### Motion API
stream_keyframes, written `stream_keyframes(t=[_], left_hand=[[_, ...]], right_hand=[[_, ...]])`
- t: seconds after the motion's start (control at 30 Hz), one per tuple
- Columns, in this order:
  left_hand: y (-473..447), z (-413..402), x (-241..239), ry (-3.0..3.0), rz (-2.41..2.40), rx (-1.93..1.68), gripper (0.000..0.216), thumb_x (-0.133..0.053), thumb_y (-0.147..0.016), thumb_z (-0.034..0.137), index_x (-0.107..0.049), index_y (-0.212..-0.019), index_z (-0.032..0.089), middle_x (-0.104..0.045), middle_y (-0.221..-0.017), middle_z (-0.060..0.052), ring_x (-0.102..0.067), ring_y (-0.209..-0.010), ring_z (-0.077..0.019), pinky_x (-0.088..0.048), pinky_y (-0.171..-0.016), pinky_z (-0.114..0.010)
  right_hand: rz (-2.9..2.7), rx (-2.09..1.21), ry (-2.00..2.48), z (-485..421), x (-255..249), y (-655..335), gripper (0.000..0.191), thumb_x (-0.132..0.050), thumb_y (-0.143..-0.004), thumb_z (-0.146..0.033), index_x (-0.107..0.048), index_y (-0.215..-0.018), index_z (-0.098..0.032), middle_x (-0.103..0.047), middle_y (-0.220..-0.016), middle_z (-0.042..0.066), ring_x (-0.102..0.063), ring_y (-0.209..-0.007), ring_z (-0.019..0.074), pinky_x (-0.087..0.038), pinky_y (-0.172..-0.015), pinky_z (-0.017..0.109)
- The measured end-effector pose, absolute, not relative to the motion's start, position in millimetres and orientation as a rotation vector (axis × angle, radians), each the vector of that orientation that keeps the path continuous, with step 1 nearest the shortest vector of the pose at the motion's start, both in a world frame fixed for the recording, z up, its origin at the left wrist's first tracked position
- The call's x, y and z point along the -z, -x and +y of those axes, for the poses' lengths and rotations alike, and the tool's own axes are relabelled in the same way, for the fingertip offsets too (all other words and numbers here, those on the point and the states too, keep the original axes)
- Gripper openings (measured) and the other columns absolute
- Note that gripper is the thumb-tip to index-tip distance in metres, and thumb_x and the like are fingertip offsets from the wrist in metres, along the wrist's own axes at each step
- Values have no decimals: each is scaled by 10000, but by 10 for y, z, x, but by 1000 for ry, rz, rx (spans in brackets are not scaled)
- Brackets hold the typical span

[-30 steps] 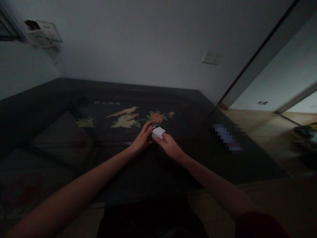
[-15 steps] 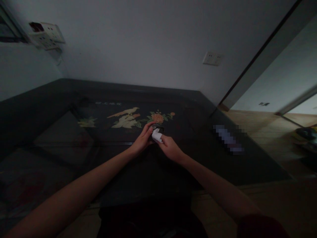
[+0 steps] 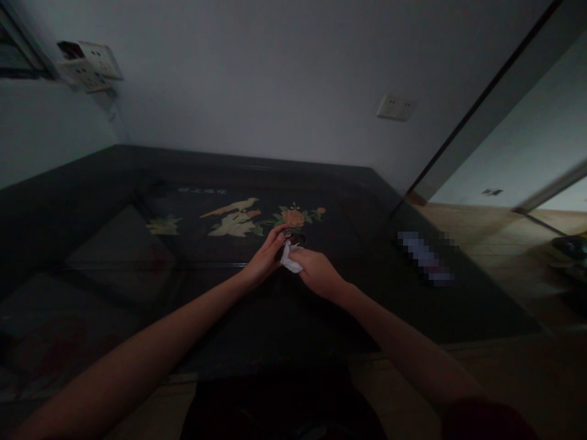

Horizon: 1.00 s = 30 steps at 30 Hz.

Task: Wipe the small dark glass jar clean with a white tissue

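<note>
Dimly lit as it was, I read the scene outward from where the two hands met. Far off to the left of the grip and high up, a cluster of wall switches (image 3: 87,64) hung on the side wall. Nearer, just beyond the grip and a little to its left, the bird inlay (image 3: 233,221) showed pale on the dark table (image 3: 114,244).

The left hand (image 3: 263,260) was curled shut, its fingertips pinching a small dark object (image 3: 293,235) and holding it just above the tabletop. That object sat at the very top of the grip, between both hands. It was too small and too dark for me to name.

Directly under it, touching it, was a crumpled white tissue (image 3: 290,261). The right hand (image 3: 318,273) was closed around the tissue and pressing it up against the object.

I judged the wiping to be under way rather than finished: tissue and object were in contact, neither had been set down, and I could not tell how clean the object was.

Well to the right of the grip a blurred-out item (image 3: 426,256) lay on the table, and above it a wall socket (image 3: 397,107) sat on the far wall.
</note>
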State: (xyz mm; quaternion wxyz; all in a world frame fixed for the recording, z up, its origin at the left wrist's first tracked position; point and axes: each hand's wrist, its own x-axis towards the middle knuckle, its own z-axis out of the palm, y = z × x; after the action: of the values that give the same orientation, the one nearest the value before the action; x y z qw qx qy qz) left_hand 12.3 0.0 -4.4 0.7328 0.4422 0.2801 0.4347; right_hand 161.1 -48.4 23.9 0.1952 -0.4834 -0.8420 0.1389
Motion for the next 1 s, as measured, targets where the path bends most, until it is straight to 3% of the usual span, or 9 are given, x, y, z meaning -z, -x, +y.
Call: stream_keyframes(t=[0.1,0.23,0.4,0.53,0.7,0.8,0.9,1.0], left_hand=[[-124,2,72,-1024,627,-967,553,-645,-787,501,-476,-1270,292,-592,-1135,-39,-565,-919,-176,-488,-699,-250],[-121,-4,74,-1057,633,-967,504,-619,-803,505,-489,-1253,317,-562,-1139,-29,-545,-864,-161,-501,-674,-263],[-119,-3,76,-1054,665,-965,492,-603,-813,509,-491,-1253,322,-563,-1128,-32,-542,-855,-160,-502,-663,-258],[-118,6,96,-1066,640,-972,495,-602,-814,512,-479,-1254,321,-563,-1136,-29,-553,-885,-171,-510,-683,-273],[-127,-10,55,-1018,645,-973,523,-627,-804,497,-484,-1260,285,-603,-1155,-49,-576,-945,-193,-483,-697,-252],[-133,-22,12,-982,642,-959,586,-652,-777,512,-468,-1281,277,-616,-1175,-63,-583,-971,-211,-477,-688,-260],[-131,-23,-5,-975,646,-941,602,-653,-773,517,-455,-1293,287,-628,-1164,-66,-584,-974,-214,-474,-674,-260],[-124,-15,11,-974,638,-942,561,-641,-791,501,-461,-1279,292,-620,-1168,-60,-583,-971,-204,-477,-691,-257]], right_hand=[[-1879,-777,1274,-460,-162,-1549,247,-460,-767,-84,-658,-902,-143,-704,-858,70,-643,-835,209,-473,-801,322],[-1113,-1260,1035,-388,-41,-1482,238,-544,-713,-177,-643,-928,-162,-710,-807,51,-660,-793,218,-505,-744,332],[-860,-1386,916,-365,-1,-1455,270,-611,-670,-196,-643,-937,-168,-719,-821,62,-668,-799,236,-524,-744,356],[-1332,-1177,1109,-406,-60,-1507,253,-524,-763,-183,-651,-979,-143,-715,-833,61,-659,-819,224,-508,-777,349],[-2314,-425,1376,-464,-190,-1600,296,-458,-809,-50,-644,-1024,-132,-697,-1008,121,-628,-959,227,-452,-886,335],[-2589,-116,1385,-469,-235,-1618,281,-437,-868,-56,-626,-1067,-118,-675,-1076,158,-603,-1039,231,-430,-937,335],[-2614,-36,1376,-468,-243,-1614,275,-430,-882,-61,-623,-1070,-115,-671,-1074,163,-596,-1047,229,-421,-954,337],[-2497,-171,1380,-474,-225,-1606,261,-442,-843,-42,-639,-995,-123,-679,-1033,146,-600,-1003,225,-431,-917,327]])
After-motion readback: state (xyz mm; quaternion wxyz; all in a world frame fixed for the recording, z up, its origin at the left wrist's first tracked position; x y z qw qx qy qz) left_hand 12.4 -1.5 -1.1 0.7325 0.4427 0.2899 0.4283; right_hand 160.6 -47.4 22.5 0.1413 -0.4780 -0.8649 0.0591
